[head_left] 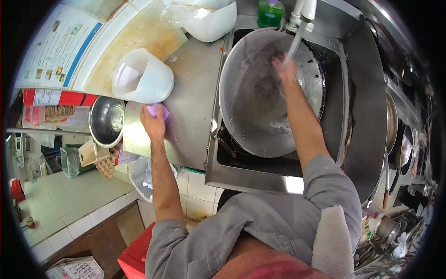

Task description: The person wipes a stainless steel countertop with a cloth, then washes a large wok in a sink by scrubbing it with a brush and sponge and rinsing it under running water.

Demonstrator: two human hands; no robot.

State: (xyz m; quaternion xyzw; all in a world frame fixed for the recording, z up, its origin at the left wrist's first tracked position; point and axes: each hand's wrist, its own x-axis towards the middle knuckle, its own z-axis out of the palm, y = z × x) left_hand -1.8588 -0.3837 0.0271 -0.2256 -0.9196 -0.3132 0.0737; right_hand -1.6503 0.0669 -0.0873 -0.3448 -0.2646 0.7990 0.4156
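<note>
My left hand point(153, 122) is closed around a purple sponge point(158, 110) on the steel counter point(191, 109), just below a white plastic tub point(143, 76). My right hand point(284, 69) reaches inside a large round metal basin point(253, 104), under the tap point(297, 42). Water runs from the tap close to that hand, and its fingers are blurred, so their grip is unclear. The basin rests tilted in the sink point(255, 173) and has dark marks along its rim.
A green soap bottle point(270, 13) stands behind the basin. At the back of the counter is a white container point(211, 23) with a plastic bag. A steel bowl point(107, 122) sits off the counter's left end, near egg trays point(107, 167). Pans point(391, 123) hang at the right.
</note>
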